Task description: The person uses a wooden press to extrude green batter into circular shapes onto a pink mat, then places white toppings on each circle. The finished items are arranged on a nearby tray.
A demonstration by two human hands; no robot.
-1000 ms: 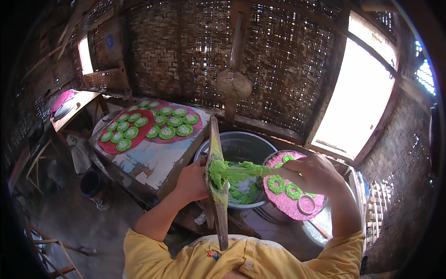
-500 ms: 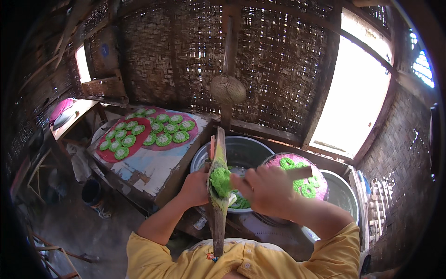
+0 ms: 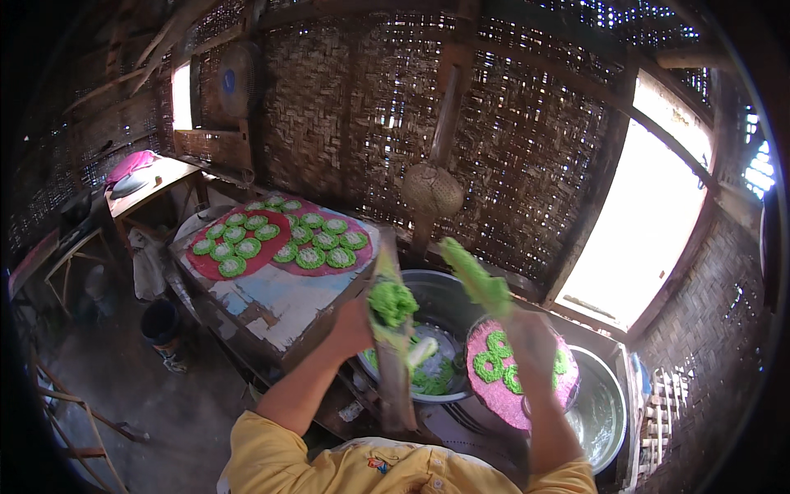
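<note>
My left hand (image 3: 354, 328) is closed around the side of an upright-looking wooden beam (image 3: 395, 383) in front of my chest. A lump of bright green dough (image 3: 392, 303) sits in the beam's middle. My right hand (image 3: 529, 339), somewhat blurred, holds a flat paddle (image 3: 473, 276) whose blade is coated in green dough. The paddle is raised and tilted, apart from the beam. Below that hand lies a round pink tray (image 3: 494, 397) with several green dough rings (image 3: 489, 367). Behind the beam, a grey basin (image 3: 436, 288) holds green dough and a pale piece (image 3: 422, 352).
A second metal basin (image 3: 605, 412) stands at the right. On the table (image 3: 276, 309) at the left, red and pink round mats carry several green rings with pale centres (image 3: 233, 266). A dark bucket (image 3: 160, 323) stands on the floor. A woven wall (image 3: 337, 132) closes the back.
My right hand has moved right, away from the beam, lifting the paddle so its green-coated blade shows. My left hand stays at the beam. The view has shifted, uncovering more of the pink tray.
</note>
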